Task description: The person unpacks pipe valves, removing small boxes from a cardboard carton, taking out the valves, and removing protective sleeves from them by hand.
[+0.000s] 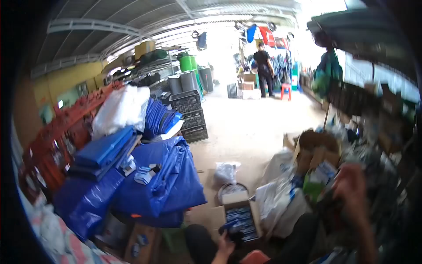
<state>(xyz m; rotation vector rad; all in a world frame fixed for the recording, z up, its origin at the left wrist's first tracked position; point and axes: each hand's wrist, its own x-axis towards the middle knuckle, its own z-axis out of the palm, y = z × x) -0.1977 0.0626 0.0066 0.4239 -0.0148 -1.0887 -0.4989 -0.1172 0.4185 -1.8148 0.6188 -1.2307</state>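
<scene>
Two hands low in frame: left hand [225, 247] touches open carton [239, 220], long axis running up-frame; right hand [351, 187] raised, blurred, grip cannot be told

— Type of premises?
— Storeroom of a goods shop, under a corrugated metal roof [145, 17].
— Evidence?
— Folded blue tarpaulins [162, 176] piled high, stacked black crates [190, 115], grey rolls [182, 81] on end, open cardboard boxes [316, 147], bare concrete floor [250, 127].
</scene>
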